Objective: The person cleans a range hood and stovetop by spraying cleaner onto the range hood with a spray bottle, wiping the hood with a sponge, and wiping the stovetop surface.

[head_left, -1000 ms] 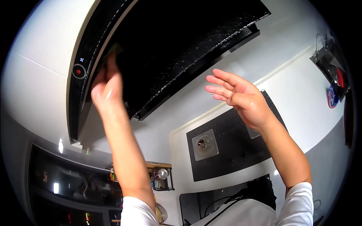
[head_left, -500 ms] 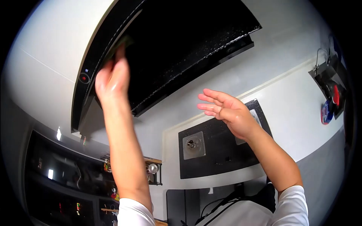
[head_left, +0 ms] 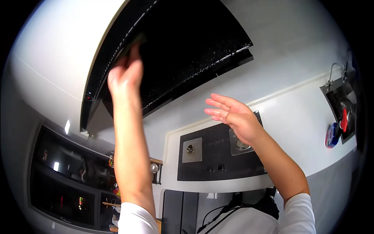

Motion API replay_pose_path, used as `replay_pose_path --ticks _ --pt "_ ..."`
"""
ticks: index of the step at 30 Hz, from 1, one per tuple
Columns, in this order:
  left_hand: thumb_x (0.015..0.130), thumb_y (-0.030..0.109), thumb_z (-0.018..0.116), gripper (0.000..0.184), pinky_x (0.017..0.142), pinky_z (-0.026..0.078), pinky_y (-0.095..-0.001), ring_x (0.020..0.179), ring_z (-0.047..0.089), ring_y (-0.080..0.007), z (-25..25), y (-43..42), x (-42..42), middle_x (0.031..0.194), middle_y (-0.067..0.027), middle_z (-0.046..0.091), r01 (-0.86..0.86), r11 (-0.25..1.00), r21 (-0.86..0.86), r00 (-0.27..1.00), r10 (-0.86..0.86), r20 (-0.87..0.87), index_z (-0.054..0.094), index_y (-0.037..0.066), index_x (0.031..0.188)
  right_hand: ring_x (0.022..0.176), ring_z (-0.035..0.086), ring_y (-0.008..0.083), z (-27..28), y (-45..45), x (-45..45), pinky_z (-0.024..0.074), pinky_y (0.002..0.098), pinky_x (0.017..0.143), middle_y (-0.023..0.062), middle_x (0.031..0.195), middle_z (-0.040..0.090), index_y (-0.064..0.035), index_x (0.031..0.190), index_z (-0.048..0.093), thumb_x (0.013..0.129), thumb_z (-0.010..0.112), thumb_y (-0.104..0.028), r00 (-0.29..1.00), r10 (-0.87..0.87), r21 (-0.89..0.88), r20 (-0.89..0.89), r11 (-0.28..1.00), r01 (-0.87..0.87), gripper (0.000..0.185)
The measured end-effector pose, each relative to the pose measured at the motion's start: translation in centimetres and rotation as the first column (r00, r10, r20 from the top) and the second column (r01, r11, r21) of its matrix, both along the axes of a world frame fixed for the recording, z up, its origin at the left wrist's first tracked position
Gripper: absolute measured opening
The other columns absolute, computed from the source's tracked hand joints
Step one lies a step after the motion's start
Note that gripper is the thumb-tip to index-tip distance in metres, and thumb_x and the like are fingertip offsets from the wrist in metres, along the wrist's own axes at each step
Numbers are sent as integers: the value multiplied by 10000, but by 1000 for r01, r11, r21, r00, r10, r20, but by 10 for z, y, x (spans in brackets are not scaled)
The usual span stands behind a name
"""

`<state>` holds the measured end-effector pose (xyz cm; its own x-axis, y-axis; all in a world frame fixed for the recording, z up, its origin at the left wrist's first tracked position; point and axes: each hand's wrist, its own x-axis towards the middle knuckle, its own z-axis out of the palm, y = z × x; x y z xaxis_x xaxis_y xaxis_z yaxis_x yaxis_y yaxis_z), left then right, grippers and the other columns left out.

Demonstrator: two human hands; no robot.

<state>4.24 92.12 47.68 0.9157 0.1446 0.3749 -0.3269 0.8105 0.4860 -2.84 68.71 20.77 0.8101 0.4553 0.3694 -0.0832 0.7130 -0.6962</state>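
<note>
Sink [head_left: 334,93], hood [head_left: 191,50], left hand [head_left: 126,74] holding blurred pad [head_left: 141,38], spread right hand [head_left: 241,118] partly hiding cooktop [head_left: 213,156]

Black cooktop [head_left: 215,152] on white counter [head_left: 298,121]; sink [head_left: 332,102] with faucet [head_left: 329,82] at right, blue object [head_left: 332,134] beside.

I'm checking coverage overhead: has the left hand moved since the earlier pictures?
Yes. Judged against the red-lit button on the range hood, the left hand has shifted along the hood's front, farther from that button.
</note>
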Motion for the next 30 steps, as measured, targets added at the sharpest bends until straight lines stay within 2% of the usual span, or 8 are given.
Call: replay_pose_path --ticks 7,8,9,14,20,26,29,30 --pt "1066 29 373 430 1238 345 -573 1443 421 -459 0 -51 17 1523 -320 457 -31 998 56 999 29 40 455 -125 1459 1391 542 297 4 -27 14 448 338 1091 242 1581 437 48 1588 317 942 446 49 1000 5 0 16 1000 -5 659" --pt "1071 72 364 432 1216 375 -580 1419 460 -445 3 -51 44 1492 -309 499 307 950 -54 947 -311 -75 470 -113 1447 1390 543 295 1 -31 14 448 338 1090 241 1580 439 47 1588 318 942 445 48 1000 -2 5 6 1000 2 658" --pt "1079 95 330 425 1184 419 -575 1385 503 -432 0 -93 64 1466 -286 534 109 990 88 993 -112 30 489 -97 1423 1388 544 293 -2 -34 15 448 338 1089 240 1579 440 46 1588 319 943 445 48 1000 -9 9 -6 1000 9 657" --pt "1072 48 339 381 1138 485 -551 1340 551 -432 -4 -69 75 1430 -308 551 296 950 -103 940 -308 -146 537 -106 1358 1382 548 276 -16 -44 28 433 357 1099 230 1584 444 27 1586 341 981 488 -35 1000 -14 -5 -20 1000 14 626" --pt "1081 15 311 430 1219 384 -566 1471 376 -463 -4 -43 38 1549 -302 430 51 997 -57 999 -51 -7 432 -128 1469 1385 544 285 -26 -68 45 434 353 1100 229 1587 439 34 1587 331 981 500 -50 1000 -22 25 -11 999 23 634" --pt "1111 183 303 497 1278 247 -533 1544 289 -352 -15 -169 148 1683 -151 299 447 887 116 856 -462 230 379 -27 1555 1394 536 295 -33 -85 42 439 354 1098 234 1586 438 39 1586 329 978 490 -42 991 -102 22 -84 994 104 634" --pt "1033 94 372 413 1160 423 -609 1381 514 -392 -19 -116 151 1460 -216 566 419 908 22 899 -418 134 559 -34 1378 1390 540 306 -29 -83 42 440 364 1102 246 1577 440 55 1579 328 981 486 -21 992 -91 9 -92 996 92 623" --pt "1108 173 275 502 1263 287 -503 1541 291 -365 -13 -87 132 1673 -175 311 309 948 71 942 -316 115 367 -18 1563 1388 543 310 -30 -83 40 440 369 1103 251 1573 441 62 1575 328 985 487 -14 992 -88 13 -88 996 89 616"
